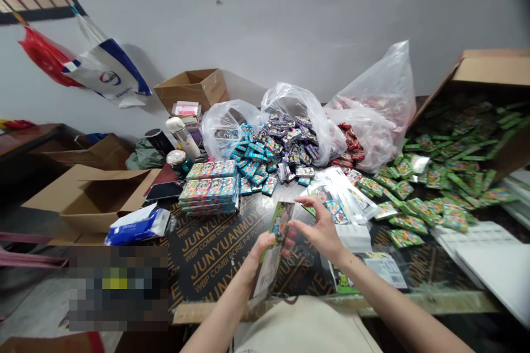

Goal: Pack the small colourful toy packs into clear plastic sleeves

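My left hand [255,258] is closed around a flat, printed plastic pouch [282,219] with green and dark colours, tilted upright above the table. To its right my right hand [325,231] has thumb and index finger apart. Its thumb tip is at the pouch's upper edge; whether it touches I cannot tell. Under and beyond the right hand lie white and silver flat pouches [351,198]. A loose blue packet [336,212] rests on them. More green-printed pouches [383,267] lie near the table's front edge, partly behind my right forearm.
Stacked multi-coloured packs [211,187] stand left of my hands. Behind are piles of blue packets [252,162], purple packets [293,138] and red packets [350,143] spilling from plastic bags. Green packets [414,212] spread from a tipped carton [492,69]. An open box [95,198] sits left.
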Available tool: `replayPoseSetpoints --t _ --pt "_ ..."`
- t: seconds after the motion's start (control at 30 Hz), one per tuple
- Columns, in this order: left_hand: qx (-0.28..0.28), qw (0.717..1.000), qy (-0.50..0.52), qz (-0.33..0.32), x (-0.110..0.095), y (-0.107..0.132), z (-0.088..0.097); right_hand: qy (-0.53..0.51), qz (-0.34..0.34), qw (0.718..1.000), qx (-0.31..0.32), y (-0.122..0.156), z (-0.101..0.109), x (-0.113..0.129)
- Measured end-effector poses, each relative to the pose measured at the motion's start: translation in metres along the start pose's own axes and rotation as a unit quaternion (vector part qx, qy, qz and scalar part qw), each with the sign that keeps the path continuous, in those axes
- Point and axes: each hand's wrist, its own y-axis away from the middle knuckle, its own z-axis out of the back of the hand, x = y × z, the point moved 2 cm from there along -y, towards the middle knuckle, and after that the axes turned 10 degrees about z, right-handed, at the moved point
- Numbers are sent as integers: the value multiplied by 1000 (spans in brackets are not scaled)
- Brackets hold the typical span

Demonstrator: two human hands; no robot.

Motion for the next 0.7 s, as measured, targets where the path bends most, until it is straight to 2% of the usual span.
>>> replayPoseSetpoints --t 0.07,0.13,0.27,0.33,0.4,0.47,0.5,0.57,0.63,0.67,0.7 --pt "15 1000 -16 17 6 -1 0 0 38 999 38 -15 4 5" --pt "20 999 -40 20 6 -1 0 5 62 992 114 -22 4 7" --pt "42 990 -135 4 -6 6 -1 -7 110 951 289 -25 2 9" --pt "40 987 -155 -7 -9 11 -3 -33 103 931 348 -25 3 9" --pt "18 989 -144 0 -8 13 -4 -47 76 926 366 -26 3 7" --pt "-12 993 -119 24 -4 13 -5 -56 43 936 345 -27 1 2" --pt "-27 993 -106 35 -3 13 -5 -58 26 948 313 -27 0 -3" --pt "-51 994 -90 36 -3 11 -5 -54 -10 980 191 -25 -1 -12" --pt "-61 994 -88 24 -6 10 -3 -69 -56 994 64 -19 -3 -22" --pt "-60 993 -96 17 -8 10 -3 -98 -84 991 45 -14 -7 -26" --pt "-57 992 -110 8 -10 9 -2 -139 -113 982 62 -8 -11 -29"
